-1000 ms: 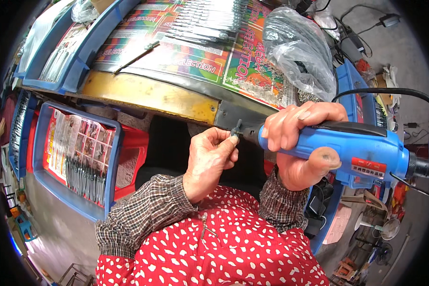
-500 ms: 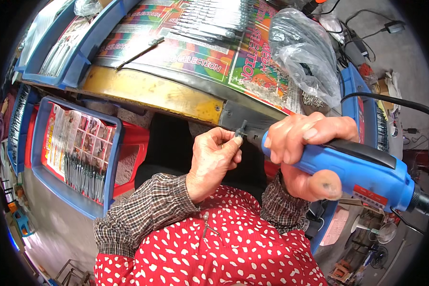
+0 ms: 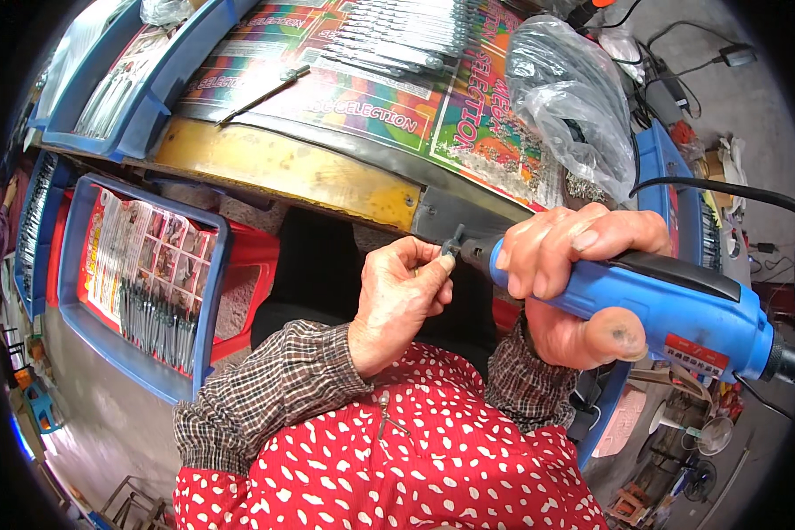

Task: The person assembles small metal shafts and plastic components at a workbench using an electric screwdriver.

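Observation:
My right hand (image 3: 579,256) is wrapped round a blue electric screwdriver (image 3: 680,309) with a black grip strip and a red label. Its nose points left, toward my left hand (image 3: 396,300). Between thumb and forefinger, my left hand pinches a small dark grey fitting (image 3: 451,244). The fitting sits right at the driver's nose; whether the two touch is hard to make out. Fingers hide the lower part of the fitting. Both hands are held just in front of the table edge, above my lap.
Slim metal rods (image 3: 406,35) lie in rows on the printed table sheet (image 3: 371,115). A single dark rod (image 3: 265,95) lies near the yellow edge. Small metal pieces (image 3: 583,187) sit beside a clear plastic bag (image 3: 570,97). A blue bin (image 3: 223,300) with rods stands left; a black cable (image 3: 715,184) hangs right.
Both hands, the screwdriver and the fitting hold nearly the same pose. The whole view has shifted slightly, and the screwdriver appears a little further right and lower.

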Demonstrator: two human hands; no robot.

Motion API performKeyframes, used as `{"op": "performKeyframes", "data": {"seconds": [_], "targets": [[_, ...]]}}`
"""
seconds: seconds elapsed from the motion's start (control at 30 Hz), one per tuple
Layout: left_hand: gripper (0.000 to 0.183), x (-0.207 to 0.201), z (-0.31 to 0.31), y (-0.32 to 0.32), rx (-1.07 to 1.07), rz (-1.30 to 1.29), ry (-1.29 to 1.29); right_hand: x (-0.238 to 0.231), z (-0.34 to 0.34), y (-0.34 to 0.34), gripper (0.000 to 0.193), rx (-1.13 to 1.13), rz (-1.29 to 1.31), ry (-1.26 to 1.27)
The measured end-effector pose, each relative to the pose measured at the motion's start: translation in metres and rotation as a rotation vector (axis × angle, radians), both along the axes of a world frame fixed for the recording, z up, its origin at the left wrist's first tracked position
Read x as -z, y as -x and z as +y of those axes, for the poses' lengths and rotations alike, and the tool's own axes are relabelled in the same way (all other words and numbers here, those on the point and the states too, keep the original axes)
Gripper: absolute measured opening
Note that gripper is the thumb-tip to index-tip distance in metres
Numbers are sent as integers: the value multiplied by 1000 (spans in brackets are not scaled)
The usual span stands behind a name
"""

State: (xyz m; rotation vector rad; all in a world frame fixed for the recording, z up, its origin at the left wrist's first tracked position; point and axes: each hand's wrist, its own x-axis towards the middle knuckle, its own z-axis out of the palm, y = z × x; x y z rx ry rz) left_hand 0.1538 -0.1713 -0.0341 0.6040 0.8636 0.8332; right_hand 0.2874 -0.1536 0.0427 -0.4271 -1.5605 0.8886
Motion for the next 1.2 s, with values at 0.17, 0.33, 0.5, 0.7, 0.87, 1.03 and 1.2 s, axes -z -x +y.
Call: {"op": "performKeyframes", "data": {"seconds": [0.17,0.33,0.5,0.7,0.87,1.03,1.2], "targets": [[14,-2,1,0,22,40,-2,0,2,0,58,-27,-8,2],[13,-2,1,0,-19,45,-10,-1,9,1,57,-111,-33,-6],[14,-9,0,-1,-10,84,0,-7,-2,12,60,71,-4,153],[13,0,0,1,-9,7,3,-5,-10,14,59,233,27,177],[16,-3,-2,-3,18,46,-57,2,-15,3,57,226,111,91],[15,-3,-2,7,83,130,-183,2,-14,-2,48,10,241,77],[13,-1,3,21,-21,395,-576,3,-15,-6,48,-81,420,81]]}}
